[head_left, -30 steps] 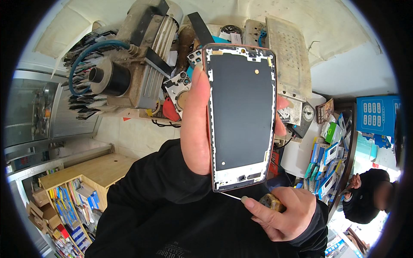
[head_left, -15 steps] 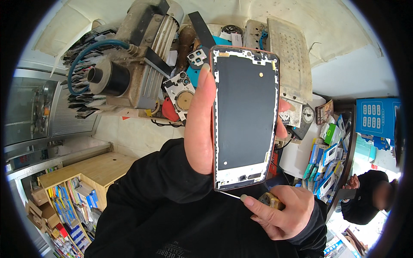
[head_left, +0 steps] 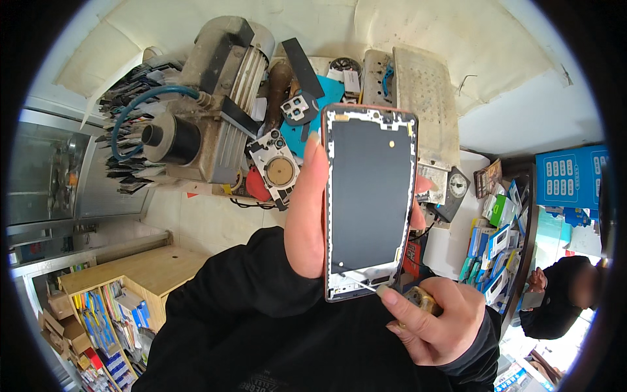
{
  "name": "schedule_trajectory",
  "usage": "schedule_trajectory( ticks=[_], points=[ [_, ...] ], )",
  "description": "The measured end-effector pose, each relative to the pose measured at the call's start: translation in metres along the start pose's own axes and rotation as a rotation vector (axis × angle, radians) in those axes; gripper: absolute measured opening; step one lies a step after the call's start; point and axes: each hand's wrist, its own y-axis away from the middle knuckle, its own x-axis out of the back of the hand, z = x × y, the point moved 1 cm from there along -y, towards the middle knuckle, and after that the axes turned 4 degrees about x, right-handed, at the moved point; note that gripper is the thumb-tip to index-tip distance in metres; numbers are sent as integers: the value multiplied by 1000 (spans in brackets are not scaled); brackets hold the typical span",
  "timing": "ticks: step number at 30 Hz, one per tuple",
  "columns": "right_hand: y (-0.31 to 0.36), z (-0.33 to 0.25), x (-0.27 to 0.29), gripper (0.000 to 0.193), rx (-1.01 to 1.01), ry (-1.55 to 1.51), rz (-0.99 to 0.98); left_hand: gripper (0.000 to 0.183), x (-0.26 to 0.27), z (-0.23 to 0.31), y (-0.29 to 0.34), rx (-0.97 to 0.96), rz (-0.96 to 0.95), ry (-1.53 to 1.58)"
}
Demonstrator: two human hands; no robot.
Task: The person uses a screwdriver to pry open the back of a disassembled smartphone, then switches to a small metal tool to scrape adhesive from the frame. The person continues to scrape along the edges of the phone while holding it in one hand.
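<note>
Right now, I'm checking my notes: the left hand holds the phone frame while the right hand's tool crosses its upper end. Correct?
No: in the head view, the tool crosses the lower end of the phone frame, held by the left hand.

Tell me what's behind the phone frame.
Around the phone frame, the left hand and a pale, dotted panel partly show; the palm and whatever else lies behind are covered.

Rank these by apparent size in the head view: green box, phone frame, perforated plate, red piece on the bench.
1. Phone frame, enlarged by being held nearer the camera.
2. Perforated plate.
3. Green box and red piece: too alike to rank.
</note>
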Motion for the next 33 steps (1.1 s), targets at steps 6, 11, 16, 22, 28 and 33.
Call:
schedule_trajectory(
  ticks=[6,11,16,22,28,33],
  points=[
    [-7,-3,-2,59,5,24,58,85,-2,-5,6,-4,-60,10],
    [-10,-7,-1,60,-34,34,38,109,-1,-15,7,-22,-31,57],
    [-11,-7,-3,59,-32,22,52,83,-2,-11,10,14,-44,-11],
    [-10,-4,-1,58,-11,1,10,84,-7,-8,9,21,-35,-8],
    [-10,-3,-1,59,-4,-3,2,86,-3,-7,8,-9,-63,-40],
    [1,3,6,60,12,-6,167,95,0,-6,11,10,-64,-25]
  ],
)
